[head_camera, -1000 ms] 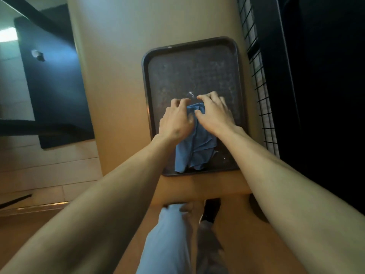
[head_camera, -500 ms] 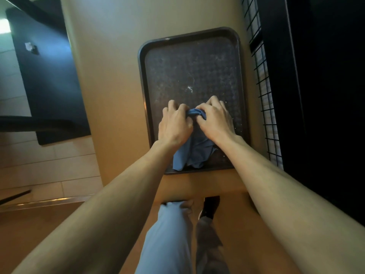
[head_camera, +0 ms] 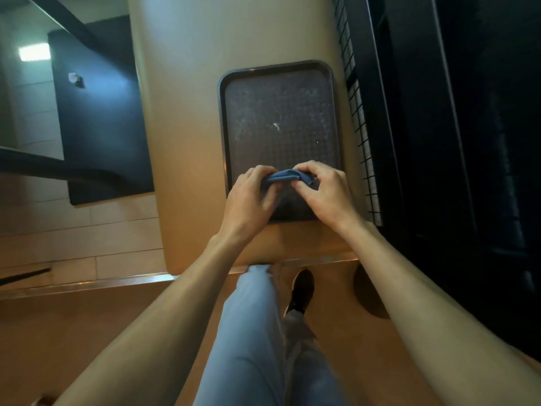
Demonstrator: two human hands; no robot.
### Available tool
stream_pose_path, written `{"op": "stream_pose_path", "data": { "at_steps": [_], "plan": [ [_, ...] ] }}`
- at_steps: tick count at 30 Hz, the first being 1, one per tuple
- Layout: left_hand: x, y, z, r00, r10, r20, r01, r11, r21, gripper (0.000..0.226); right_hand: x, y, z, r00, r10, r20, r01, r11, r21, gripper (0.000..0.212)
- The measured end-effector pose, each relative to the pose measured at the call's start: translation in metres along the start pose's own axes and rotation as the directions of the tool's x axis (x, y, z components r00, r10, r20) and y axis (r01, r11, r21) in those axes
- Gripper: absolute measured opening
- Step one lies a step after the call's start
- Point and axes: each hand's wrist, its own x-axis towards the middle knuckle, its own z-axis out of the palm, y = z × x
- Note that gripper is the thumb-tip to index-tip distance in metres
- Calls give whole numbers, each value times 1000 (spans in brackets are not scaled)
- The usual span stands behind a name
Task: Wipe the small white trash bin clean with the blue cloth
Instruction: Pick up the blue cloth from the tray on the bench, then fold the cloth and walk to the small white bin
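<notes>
The blue cloth (head_camera: 285, 175) is bunched into a short strip stretched between both hands, over the near end of a dark textured tray (head_camera: 279, 112). My left hand (head_camera: 251, 199) pinches its left end with curled fingers. My right hand (head_camera: 325, 193) pinches its right end. Most of the cloth is hidden inside the two hands. No small white trash bin shows in the head view.
The tray lies on a narrow tan counter (head_camera: 187, 112) with white specks on its surface. A black wire grid (head_camera: 358, 112) and a dark panel stand along the right. Tiled floor (head_camera: 73, 238) and a dark mat (head_camera: 99, 112) lie at left; my legs are below.
The cloth hung loose on the tray before; both hands have gathered it up into a tight strip and drawn toward the tray's near edge. The camera view has pulled back.
</notes>
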Motion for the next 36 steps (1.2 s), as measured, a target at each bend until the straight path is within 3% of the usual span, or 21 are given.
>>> {"op": "stream_pose_path", "data": {
  "at_steps": [9, 12, 16, 25, 28, 36],
  "plan": [
    [-90, 80, -55, 979, 2, -204, -57, 963, -264, 21, -83, -81, -51, 994, -54, -91, 72, 973, 218, 25],
    [-121, 107, -75, 966, 7, -258, -92, 945, -315, 20, -110, -110, -71, 996, -46, -81, 72, 933, 351, 23],
    [-164, 136, -95, 934, 1, -357, -145, 915, -377, 19, -147, -144, -91, 986, -143, -84, 166, 862, 479, 18],
    [-250, 157, -115, 930, -87, -356, -133, 824, -550, 26, -201, -198, -104, 950, -310, -42, 293, 836, 464, 17],
    [-267, 153, -117, 928, -138, -345, -84, 826, -557, 15, -209, -211, -101, 948, -319, 6, 276, 828, 488, 16],
    [-296, 134, -133, 855, -159, -494, -148, 838, -525, 10, -223, -235, -70, 940, -296, 169, 159, 819, 551, 18]
  ]
}}
